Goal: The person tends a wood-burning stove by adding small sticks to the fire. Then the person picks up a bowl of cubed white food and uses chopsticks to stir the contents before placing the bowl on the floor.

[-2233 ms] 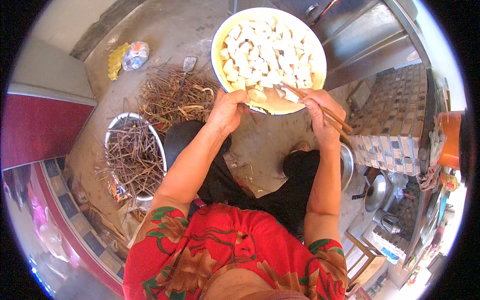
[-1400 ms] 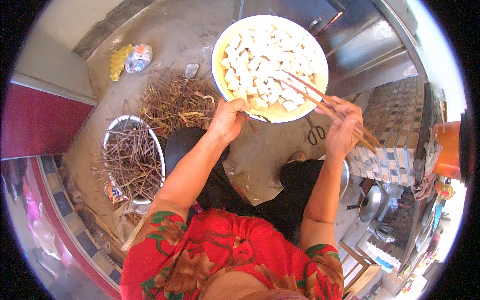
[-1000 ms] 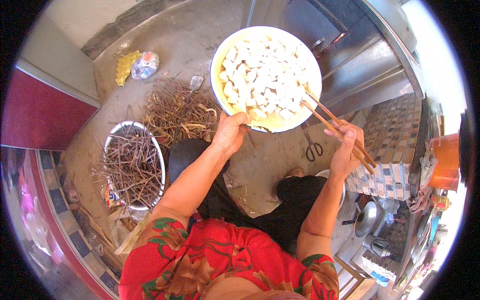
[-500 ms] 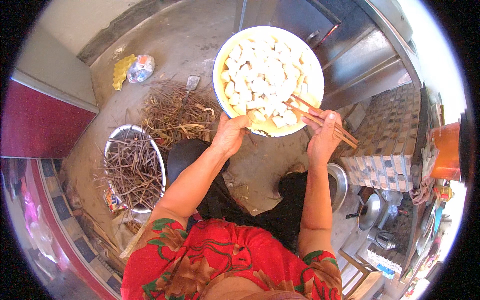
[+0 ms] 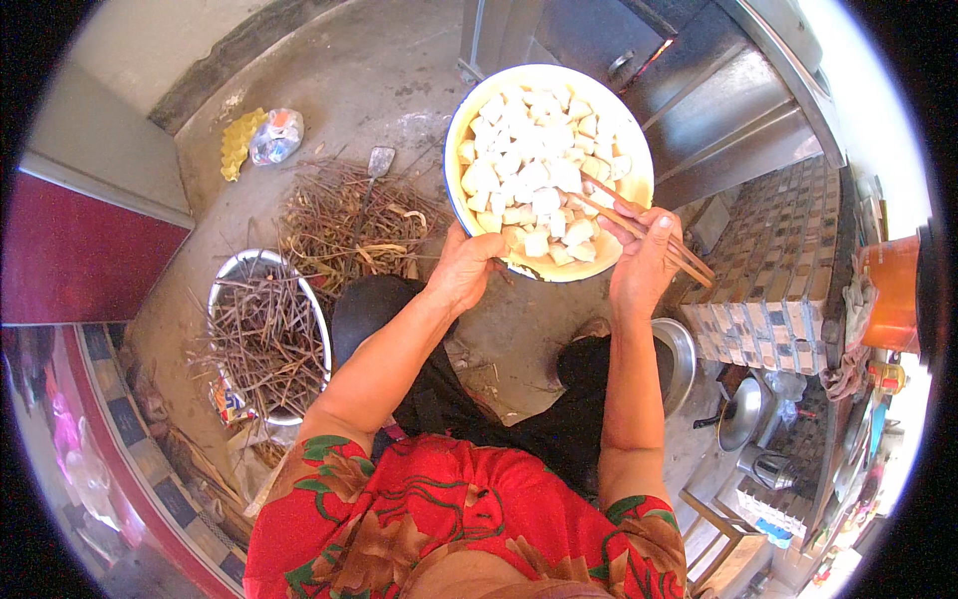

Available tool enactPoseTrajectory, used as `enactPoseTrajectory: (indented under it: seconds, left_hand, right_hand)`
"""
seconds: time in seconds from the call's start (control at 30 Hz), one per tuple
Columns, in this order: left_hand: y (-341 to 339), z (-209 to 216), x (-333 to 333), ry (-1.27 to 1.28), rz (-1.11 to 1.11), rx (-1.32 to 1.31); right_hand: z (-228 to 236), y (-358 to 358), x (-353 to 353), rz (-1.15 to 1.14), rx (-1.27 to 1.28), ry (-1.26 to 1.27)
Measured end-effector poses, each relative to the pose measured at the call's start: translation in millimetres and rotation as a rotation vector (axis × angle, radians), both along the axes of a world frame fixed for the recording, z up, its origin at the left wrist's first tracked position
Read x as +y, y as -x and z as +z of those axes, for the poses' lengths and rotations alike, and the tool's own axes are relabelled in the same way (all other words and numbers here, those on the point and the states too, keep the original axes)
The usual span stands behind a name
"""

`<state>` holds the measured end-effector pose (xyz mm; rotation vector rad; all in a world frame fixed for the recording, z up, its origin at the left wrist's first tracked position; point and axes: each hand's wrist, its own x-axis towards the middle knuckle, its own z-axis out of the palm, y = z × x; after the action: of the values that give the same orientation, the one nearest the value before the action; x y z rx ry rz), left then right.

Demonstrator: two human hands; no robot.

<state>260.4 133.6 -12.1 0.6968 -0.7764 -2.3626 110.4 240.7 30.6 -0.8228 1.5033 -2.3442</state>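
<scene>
A round enamel basin, yellow inside with a blue rim, is held up ahead of me, filled with pale cut chunks of food. My left hand grips its near left rim, thumb over the edge. In my right hand is a pair of wooden chopsticks, closed between the fingers. Their tips reach in among the chunks on the right side of the basin. The fingers of my right hand are beside the basin's near right rim; whether they touch it I cannot tell.
To the left, a white tub holds sticks, beside a heap of twigs with a metal shovel on it. A tiled brick block stands at the right, a metal-fronted stove far right. A pan lies lower right.
The basin has shifted slightly right and toward me, its tilt a little altered. The chopsticks still reach into the chunks, and my right hand has come closer to the basin.
</scene>
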Motion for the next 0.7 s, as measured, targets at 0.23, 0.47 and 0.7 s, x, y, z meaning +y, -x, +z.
enactPoseTrajectory:
  seconds: [0.23,0.47,0.7]
  left_hand:
    - [-2,8,2,-0.011,-0.040,-0.075]
    - [1,15,3,0.002,-0.040,-0.054]
    - [2,0,0,-0.016,-0.004,-0.040]
  right_hand:
    - [1,1,0,0.040,0.042,0.021]
    - [1,-4,4,0.014,0.187,0.008]
    - [2,-4,14,0.150,0.301,-0.068]
